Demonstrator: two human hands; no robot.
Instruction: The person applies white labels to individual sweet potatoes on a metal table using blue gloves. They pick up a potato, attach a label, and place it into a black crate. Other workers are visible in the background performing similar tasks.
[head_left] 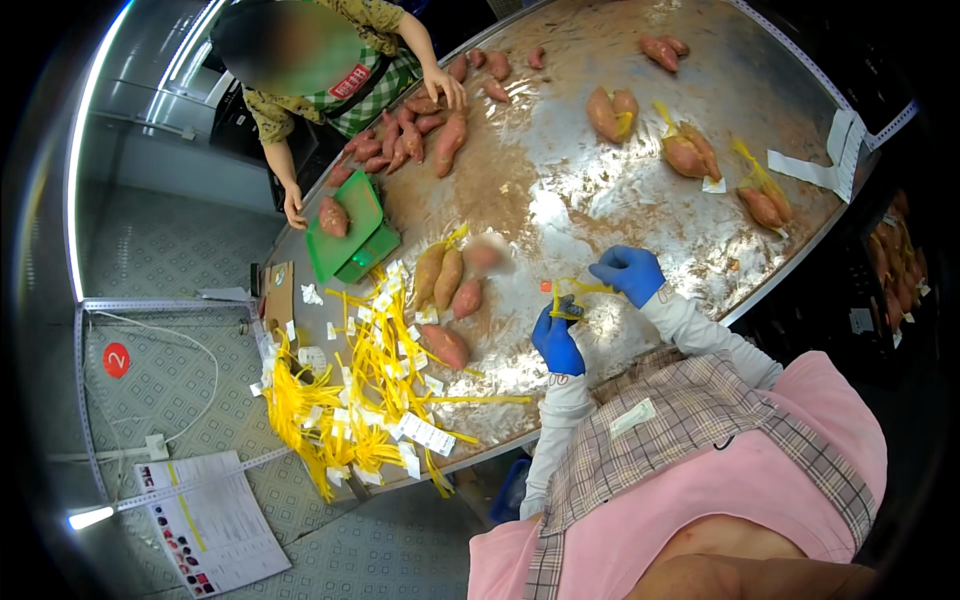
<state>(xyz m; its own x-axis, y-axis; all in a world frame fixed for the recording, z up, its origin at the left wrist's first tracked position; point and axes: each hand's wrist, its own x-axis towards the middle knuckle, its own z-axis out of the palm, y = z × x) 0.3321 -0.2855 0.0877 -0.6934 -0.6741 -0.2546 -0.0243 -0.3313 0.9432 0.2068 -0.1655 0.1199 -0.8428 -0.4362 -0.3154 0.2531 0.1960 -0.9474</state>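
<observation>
Blue gloves cover both my hands. My left hand is closed on the lower end of a yellow mesh bag. My right hand pinches the other end, and the thin netting stretches between the two just above the table. No sweet potato shows inside it. Left of my hands lie several loose sweet potatoes, some next to a strand of yellow netting. A large pile of yellow mesh bags with white tags spreads at the table's near left edge.
Across the metal table, a co-worker's hand rests by a heap of sweet potatoes. A green scale carries one sweet potato. Netted sweet potatoes lie far right. Crates with bagged ones stand beyond the right edge.
</observation>
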